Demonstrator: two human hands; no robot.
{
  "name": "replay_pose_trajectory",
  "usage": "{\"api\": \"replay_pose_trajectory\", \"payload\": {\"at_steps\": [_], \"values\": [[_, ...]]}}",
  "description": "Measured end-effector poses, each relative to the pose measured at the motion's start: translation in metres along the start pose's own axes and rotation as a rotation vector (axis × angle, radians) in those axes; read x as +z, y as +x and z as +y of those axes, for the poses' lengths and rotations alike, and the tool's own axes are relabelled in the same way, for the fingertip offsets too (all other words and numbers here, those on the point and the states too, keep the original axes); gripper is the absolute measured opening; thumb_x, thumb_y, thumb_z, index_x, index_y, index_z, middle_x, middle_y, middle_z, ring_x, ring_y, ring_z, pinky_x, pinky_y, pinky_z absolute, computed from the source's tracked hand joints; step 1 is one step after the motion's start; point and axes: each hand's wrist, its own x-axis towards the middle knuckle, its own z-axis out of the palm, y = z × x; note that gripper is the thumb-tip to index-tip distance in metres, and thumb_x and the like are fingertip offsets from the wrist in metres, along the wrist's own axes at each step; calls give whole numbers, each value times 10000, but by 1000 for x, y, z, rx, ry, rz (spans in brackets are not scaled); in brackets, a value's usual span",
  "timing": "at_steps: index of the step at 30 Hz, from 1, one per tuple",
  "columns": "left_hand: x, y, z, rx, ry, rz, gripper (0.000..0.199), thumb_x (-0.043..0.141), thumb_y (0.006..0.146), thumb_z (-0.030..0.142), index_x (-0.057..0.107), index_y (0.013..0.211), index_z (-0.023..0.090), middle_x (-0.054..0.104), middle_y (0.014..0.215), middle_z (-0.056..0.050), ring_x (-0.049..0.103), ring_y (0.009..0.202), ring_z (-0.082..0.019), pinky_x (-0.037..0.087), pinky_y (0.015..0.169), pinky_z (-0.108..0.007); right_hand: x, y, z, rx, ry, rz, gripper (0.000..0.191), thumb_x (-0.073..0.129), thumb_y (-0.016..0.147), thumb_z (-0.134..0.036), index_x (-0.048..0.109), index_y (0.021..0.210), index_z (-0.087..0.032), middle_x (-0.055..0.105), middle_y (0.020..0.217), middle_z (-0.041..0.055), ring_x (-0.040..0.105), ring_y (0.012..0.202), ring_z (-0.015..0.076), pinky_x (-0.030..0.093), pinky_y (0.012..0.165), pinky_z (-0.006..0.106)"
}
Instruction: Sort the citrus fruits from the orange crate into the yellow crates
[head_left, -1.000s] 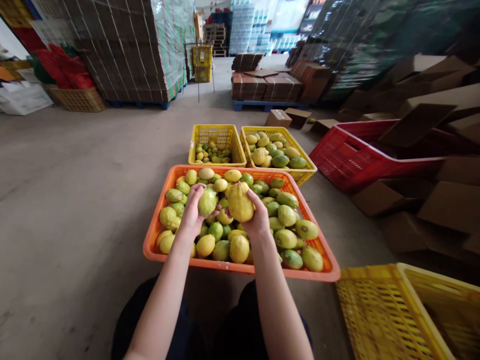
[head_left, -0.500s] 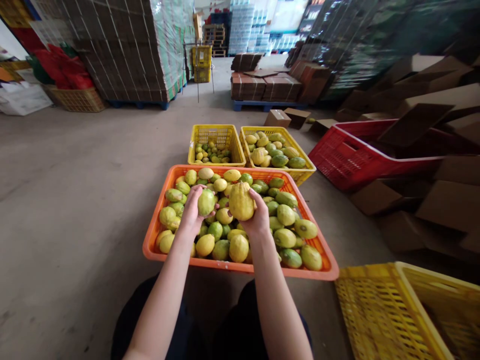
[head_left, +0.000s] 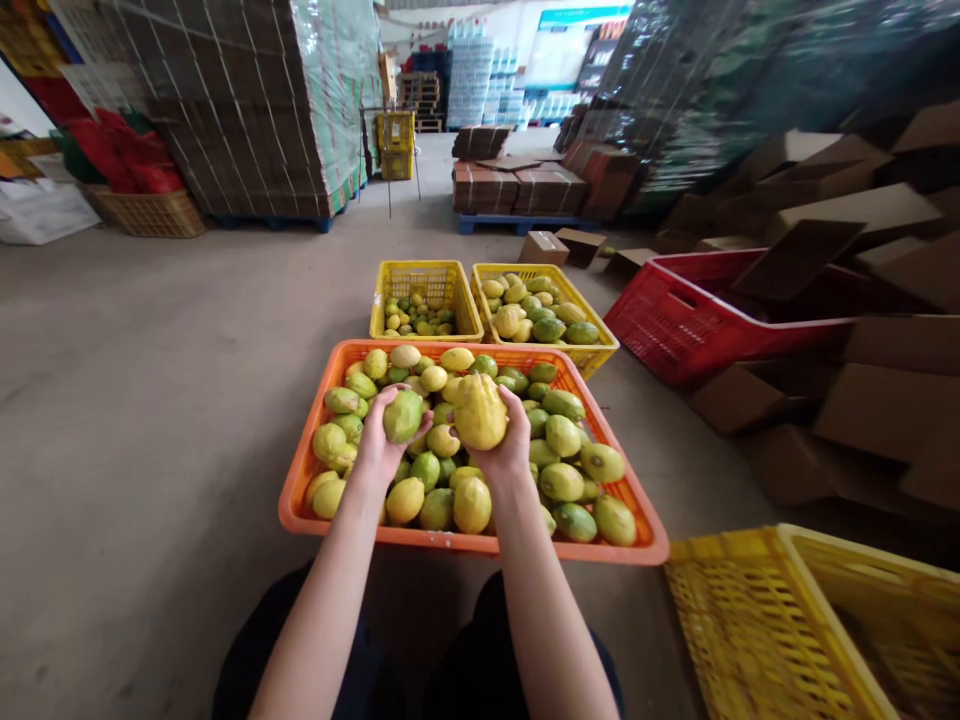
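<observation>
My left hand (head_left: 381,445) is closed around a green lemon (head_left: 403,416), its thumb behind the fruit and its fingertips at the right side. In my right hand (head_left: 511,440) sits a large ribbed yellow lemon (head_left: 480,411), gripped from the right and below. Both fruits are held side by side, a little apart, above an orange crate (head_left: 450,541). That shallow crate is spread with many yellow and green lemons, such as a yellow one (head_left: 406,500) near the front rim. My forearms hide part of the front rim and some fruit.
Behind the orange crate stand two yellow crates: the left crate (head_left: 379,300) holds smaller fruit, the right crate (head_left: 609,345) larger ones. A red crate (head_left: 660,320) and loose cardboard boxes (head_left: 885,390) lie right. Another yellow crate (head_left: 735,600) is at front right.
Both lemons have turned slightly in my hands; the yellow one's knobbed end tips more to the left. Hands stay over the crate. The whole view has shifted a little left and downward.
</observation>
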Motion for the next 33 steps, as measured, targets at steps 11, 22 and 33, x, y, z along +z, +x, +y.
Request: {"api": "replay_pose_trajectory", "payload": {"at_steps": [11,22,33], "values": [[-1,15,-19,-177,-222,121,269,417,1026,271,679,1090,265,734,819,-41,705,688,-175,582,579,-249,-4,3,12,99,-1,208,230,576,928,-348,690,1009,-165,786,797,59,738,650,201,588,557,292],[2,3,-14,-101,-198,22,215,495,1004,320,684,1033,222,755,885,-69,743,856,-228,624,694,-305,6,-9,4,141,50,153,323,558,861,-450,704,966,-182,787,803,89,702,580,214,577,502,317],[3,-2,-15,-107,-353,22,225,501,927,270,673,1063,217,745,873,-53,732,729,-184,610,627,-271,12,-10,7,128,105,74,312,559,843,-456,692,917,-185,771,752,76,687,526,203,549,442,287]]}}
